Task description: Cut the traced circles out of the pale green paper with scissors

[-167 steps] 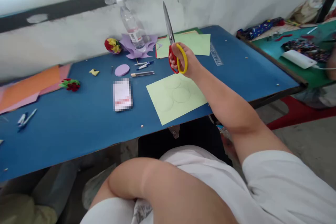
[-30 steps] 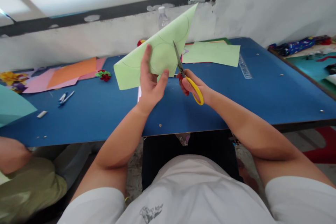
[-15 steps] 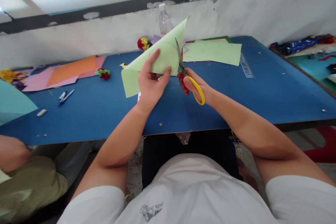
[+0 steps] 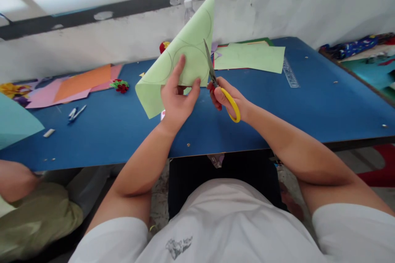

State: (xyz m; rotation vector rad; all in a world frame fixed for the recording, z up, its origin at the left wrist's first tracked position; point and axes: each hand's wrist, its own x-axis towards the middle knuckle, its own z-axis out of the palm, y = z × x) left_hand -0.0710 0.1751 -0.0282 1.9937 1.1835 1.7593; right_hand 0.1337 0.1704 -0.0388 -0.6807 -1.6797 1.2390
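A light green sheet of paper [image 4: 191, 35], marked with several pencilled circles, is held up and curled above the table. My left hand [image 4: 177, 96] grips it by its lower part, thumb and index finger on the near face. In my right hand [image 4: 230, 96] is a pair of scissors [image 4: 228, 100] with yellow handles. Its blades point up and lie close along the sheet's right edge; they look nearly closed. Whether they touch the paper I cannot tell.
On the blue table [image 4: 123, 135] lie another green sheet [image 4: 249, 58], a clear ruler [image 4: 290, 72], pens [image 4: 76, 114], an eraser [image 4: 48, 132] and orange paper [image 4: 84, 83]. A bottle [image 4: 188, 10] stands behind my sheet. Another person's arm [image 4: 15, 178] is at left.
The green sheet has turned and risen, its top corner now higher and more circles showing. Both hands stay in nearly the same place, still holding the paper and the scissors.
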